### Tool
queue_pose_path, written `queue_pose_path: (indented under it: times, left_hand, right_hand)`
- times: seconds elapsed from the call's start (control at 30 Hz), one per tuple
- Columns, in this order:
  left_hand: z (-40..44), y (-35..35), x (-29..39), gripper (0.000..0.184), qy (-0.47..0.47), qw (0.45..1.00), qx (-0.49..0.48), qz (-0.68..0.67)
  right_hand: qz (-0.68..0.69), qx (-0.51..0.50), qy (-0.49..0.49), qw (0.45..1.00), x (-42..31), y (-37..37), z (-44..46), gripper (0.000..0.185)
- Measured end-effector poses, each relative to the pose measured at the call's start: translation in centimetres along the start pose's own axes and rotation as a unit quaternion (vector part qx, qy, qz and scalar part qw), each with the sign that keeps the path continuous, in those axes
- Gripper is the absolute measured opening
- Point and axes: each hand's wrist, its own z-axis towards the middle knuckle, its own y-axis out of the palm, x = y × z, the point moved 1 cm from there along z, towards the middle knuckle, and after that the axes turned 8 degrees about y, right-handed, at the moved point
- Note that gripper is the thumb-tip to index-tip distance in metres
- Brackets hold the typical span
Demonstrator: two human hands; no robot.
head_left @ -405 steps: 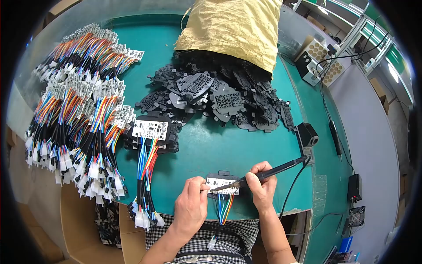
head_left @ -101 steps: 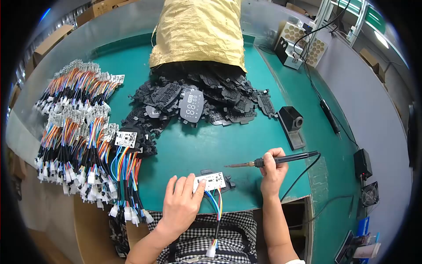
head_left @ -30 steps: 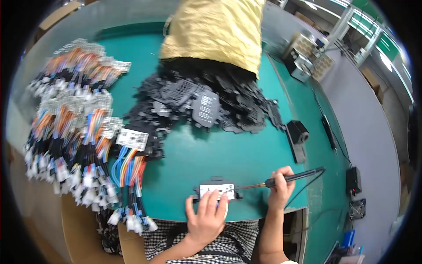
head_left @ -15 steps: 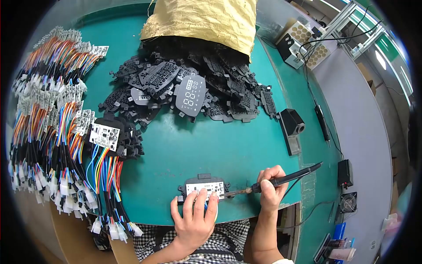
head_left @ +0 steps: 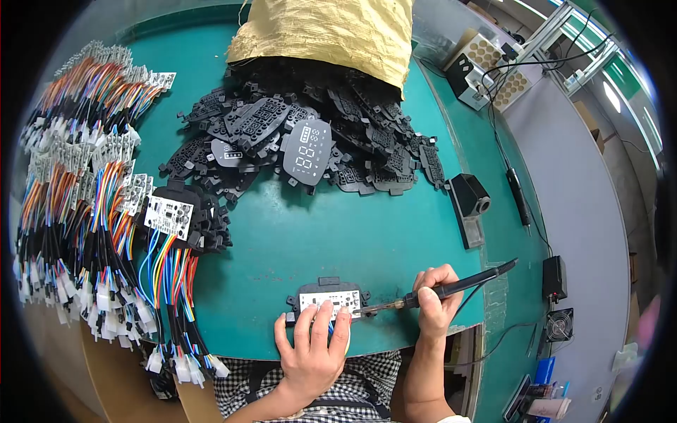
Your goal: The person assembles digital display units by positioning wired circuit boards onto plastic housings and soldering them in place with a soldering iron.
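Note:
A white circuit board (head_left: 328, 302) sits in a black plastic housing (head_left: 329, 281) near the bench's front edge. Fingertips of my left hand (head_left: 312, 349) press on the board's near side and hold it against the housing; the thumb is hidden. Coloured wires show partly beneath that hand. My right hand (head_left: 435, 303) is closed around the black handle of a soldering iron (head_left: 469, 280). The iron points left, with its tip at the board's right end, close to my left index finger. Whether the tip touches the board I cannot tell.
Wired circuit boards (head_left: 84, 233) lie bundled along the left side. Another board (head_left: 168, 217) rests on stacked black housings. Behind, a yellow sack (head_left: 321, 39) spills many black housings (head_left: 257, 120). An iron stand (head_left: 468, 210), a second black-handled tool (head_left: 517, 196) and a small fan (head_left: 559, 324) are rightward.
Hands, iron and board look almost unmoved. The whole view has shifted very slightly.

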Motion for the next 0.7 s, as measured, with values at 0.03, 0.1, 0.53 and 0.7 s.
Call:
queue_pose_path:
  times: [0.03,0.1,0.53,0.7]
  left_hand:
    - [0.0,0.02,0.0,0.04,-0.001,1.0,0.001,0.0]
    - [0.02,-0.02,0.01,0.039,-0.001,1.0,0.001,-0.002]
    - [0.04,-0.04,0.01,0.038,-0.001,1.0,0.003,-0.001]
    - [0.05,-0.05,-0.04,0.038,0.004,1.0,0.002,0.001]
  right_hand:
    - [-0.001,0.0,0.002,1.0,0.02,0.0,0.0,0.018]
    - [0.0,-0.002,0.003,1.0,-0.11,0.13,0.01,0.017]
    - [-0.003,-0.01,0.001,1.0,0.1,-0.08,0.0,0.018]
    - [-0.004,-0.01,0.001,1.0,-0.09,0.09,0.01,0.018]
